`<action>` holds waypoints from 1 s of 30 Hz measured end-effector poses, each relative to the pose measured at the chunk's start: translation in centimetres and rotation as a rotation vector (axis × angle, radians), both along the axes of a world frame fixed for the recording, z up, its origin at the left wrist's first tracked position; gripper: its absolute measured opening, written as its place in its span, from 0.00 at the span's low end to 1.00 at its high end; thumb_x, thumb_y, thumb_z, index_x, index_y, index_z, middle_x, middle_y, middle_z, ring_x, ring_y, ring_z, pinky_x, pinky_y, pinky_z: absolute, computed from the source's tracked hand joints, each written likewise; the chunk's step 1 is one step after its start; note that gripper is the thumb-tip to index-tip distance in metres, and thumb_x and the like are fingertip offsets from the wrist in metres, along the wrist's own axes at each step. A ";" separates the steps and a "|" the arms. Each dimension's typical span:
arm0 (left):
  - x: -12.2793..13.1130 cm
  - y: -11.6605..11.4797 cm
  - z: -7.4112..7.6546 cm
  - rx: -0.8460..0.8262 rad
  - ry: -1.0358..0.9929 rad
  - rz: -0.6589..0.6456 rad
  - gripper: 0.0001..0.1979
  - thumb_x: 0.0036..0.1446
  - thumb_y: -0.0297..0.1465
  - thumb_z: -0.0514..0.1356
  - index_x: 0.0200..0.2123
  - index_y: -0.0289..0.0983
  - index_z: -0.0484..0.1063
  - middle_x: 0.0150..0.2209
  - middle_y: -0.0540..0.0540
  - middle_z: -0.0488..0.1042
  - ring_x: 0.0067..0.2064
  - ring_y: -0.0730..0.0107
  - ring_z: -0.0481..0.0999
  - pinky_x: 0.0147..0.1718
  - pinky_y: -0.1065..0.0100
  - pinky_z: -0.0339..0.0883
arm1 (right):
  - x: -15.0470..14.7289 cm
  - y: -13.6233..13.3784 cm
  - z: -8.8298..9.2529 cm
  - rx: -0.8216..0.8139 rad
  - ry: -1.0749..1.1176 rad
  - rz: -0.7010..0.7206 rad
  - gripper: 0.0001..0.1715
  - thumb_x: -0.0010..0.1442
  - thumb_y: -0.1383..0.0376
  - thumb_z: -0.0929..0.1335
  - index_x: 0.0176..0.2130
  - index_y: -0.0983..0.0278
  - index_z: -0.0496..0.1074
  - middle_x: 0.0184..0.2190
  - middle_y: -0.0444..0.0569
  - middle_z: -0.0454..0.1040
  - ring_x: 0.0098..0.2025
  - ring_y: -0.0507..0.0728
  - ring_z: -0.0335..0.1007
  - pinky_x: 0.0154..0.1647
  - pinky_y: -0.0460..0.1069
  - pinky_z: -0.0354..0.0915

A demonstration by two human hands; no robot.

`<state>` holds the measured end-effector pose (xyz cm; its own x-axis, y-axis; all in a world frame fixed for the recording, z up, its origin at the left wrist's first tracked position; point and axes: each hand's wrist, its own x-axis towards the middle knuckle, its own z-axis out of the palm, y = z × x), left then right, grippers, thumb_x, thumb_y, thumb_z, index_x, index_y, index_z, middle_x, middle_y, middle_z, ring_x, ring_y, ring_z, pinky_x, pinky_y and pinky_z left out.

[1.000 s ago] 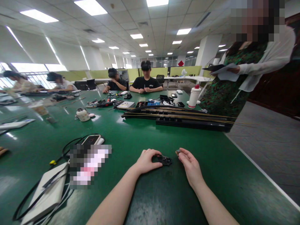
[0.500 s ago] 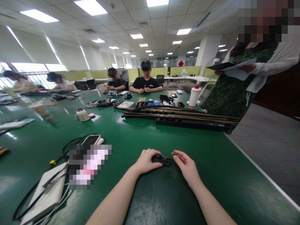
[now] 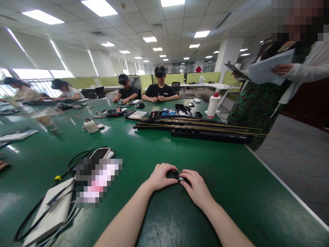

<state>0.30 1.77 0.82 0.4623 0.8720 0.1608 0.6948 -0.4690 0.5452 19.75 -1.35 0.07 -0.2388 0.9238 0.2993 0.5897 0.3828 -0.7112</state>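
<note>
- Our left hand [image 3: 161,176] has its fingers narrowed on the left end of a small black part [image 3: 175,174], the thumb on its near side.
- Our right hand [image 3: 196,187] closes in from the other end, fingers curled over the part; a pale bit [image 3: 181,178] shows by the fingertips, but we cannot tell whether they pinch it.
- The part lies between our two hands, right of the left fingertips; its long axis seems to run roughly parallel to the tabletop's far edge, and both hands touch it about equally.
- Leftward on the tabletop [image 3: 218,157], we see a phone [image 3: 100,153] and a white slab [image 3: 48,212] with cables over it.
- Beyond our hands, long black strips [image 3: 210,136] reach to the tabletop's right edge.
- Past that edge, a person holds paper sheets [image 3: 269,67].
</note>
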 end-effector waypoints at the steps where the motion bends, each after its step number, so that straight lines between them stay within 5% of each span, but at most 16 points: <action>1: 0.0 0.0 0.0 0.001 0.003 0.003 0.19 0.48 0.39 0.64 0.45 0.44 0.69 0.43 0.51 0.75 0.46 0.62 0.70 0.47 0.63 0.58 | 0.0 0.0 0.0 -0.004 -0.015 -0.001 0.13 0.54 0.65 0.67 0.40 0.55 0.75 0.46 0.49 0.74 0.51 0.62 0.65 0.53 0.60 0.59; 16: -0.2 0.2 -0.5 -0.009 0.002 0.022 0.27 0.48 0.40 0.64 0.52 0.42 0.65 0.46 0.47 0.73 0.48 0.59 0.69 0.49 0.61 0.57 | 0.4 0.1 0.0 -0.081 0.156 -0.031 0.20 0.49 0.66 0.68 0.44 0.56 0.74 0.45 0.48 0.76 0.48 0.61 0.69 0.53 0.59 0.60; 30: -0.3 0.3 -0.8 0.006 -0.013 -0.007 0.24 0.50 0.41 0.63 0.51 0.43 0.66 0.48 0.47 0.71 0.50 0.59 0.67 0.49 0.61 0.56 | 0.4 -0.1 0.2 -0.112 0.185 -0.058 0.22 0.51 0.67 0.66 0.47 0.58 0.71 0.47 0.48 0.74 0.51 0.60 0.68 0.55 0.58 0.60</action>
